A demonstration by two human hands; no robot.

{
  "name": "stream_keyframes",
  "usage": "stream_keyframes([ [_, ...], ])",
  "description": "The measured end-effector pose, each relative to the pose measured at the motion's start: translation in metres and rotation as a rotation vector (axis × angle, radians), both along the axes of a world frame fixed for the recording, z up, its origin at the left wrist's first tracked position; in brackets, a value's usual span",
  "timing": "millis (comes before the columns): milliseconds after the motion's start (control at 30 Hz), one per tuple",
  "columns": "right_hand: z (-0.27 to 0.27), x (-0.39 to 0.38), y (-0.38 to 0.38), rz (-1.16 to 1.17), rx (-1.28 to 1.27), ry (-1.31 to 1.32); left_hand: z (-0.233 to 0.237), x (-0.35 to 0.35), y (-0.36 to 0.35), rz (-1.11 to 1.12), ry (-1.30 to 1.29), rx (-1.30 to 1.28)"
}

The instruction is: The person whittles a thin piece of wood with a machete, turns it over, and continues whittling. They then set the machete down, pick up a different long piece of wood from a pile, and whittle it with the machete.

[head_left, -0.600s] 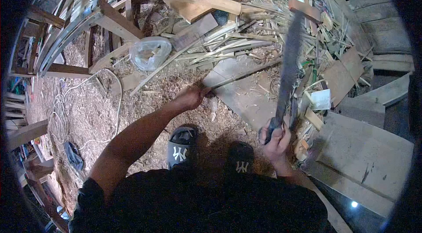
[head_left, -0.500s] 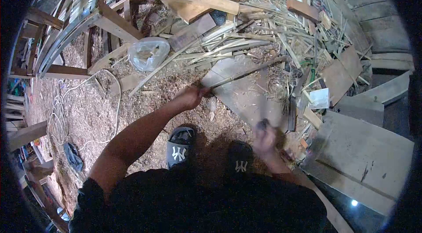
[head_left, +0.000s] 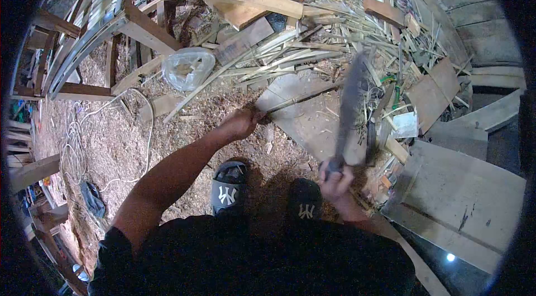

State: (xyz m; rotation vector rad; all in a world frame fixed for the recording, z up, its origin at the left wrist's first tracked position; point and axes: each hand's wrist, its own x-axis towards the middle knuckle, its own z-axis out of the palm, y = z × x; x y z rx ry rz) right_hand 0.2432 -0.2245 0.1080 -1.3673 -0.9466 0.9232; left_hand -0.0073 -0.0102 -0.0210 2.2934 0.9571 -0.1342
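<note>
My left hand (head_left: 240,124) is closed around the near end of a thin wooden stick (head_left: 304,97), which points up and to the right over a flat grey board (head_left: 312,128) on the ground. In my right hand (head_left: 336,182) is the dark handle of a machete (head_left: 347,109). Its long blade points away from me, slightly blurred, and overlaps the far end of the stick in this view. Beneath my hands, sandaled feet stand on sawdust-covered ground, one sandal (head_left: 229,190) lit and the other in shadow.
A heap of wood strips and offcuts (head_left: 312,56) spreads beyond the board. A clear plastic bag (head_left: 188,67) lies left of it, near a wooden frame (head_left: 148,31). Coiled pale cord (head_left: 72,145) rests on the left, and a large panel (head_left: 458,201) stands at right.
The machete blade, smeared by motion before, now shows upright in view across the stick's far end. The stick shows shorter past that point. My left hand has barely moved.
</note>
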Motion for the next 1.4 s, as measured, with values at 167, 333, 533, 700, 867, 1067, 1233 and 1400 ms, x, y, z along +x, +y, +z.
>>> stream_keyframes([
  [167,-0.025,0.002,0.009,0.076,-0.356,-0.658,0.009,0.006,0.0,0.065,-0.227,-0.014],
  [333,0.032,0.004,0.017,0.184,-0.753,-0.499,0.006,0.009,0.002,0.089,0.049,-0.169],
  [533,0.027,0.017,0.011,0.183,-0.973,-0.083,0.006,0.018,0.001,0.127,0.126,-0.272],
  [700,-0.04,0.004,-0.021,0.035,-0.525,-1.018,0.007,0.017,-0.011,0.064,-0.092,-0.116],
  [867,0.017,0.026,0.009,0.182,-1.007,0.275,-0.009,0.013,0.004,-0.006,0.129,-0.153],
  [1067,0.05,0.03,0.013,0.218,-0.738,-0.341,0.061,0.028,-0.006,0.017,0.114,-0.198],
  [1233,0.012,0.033,0.005,0.069,-0.527,-0.469,0.004,0.018,0.006,-0.067,0.251,-0.153],
  [1400,0.02,0.013,0.006,0.064,-0.557,-0.465,-0.006,0.016,0.002,-0.027,0.252,-0.227],
])
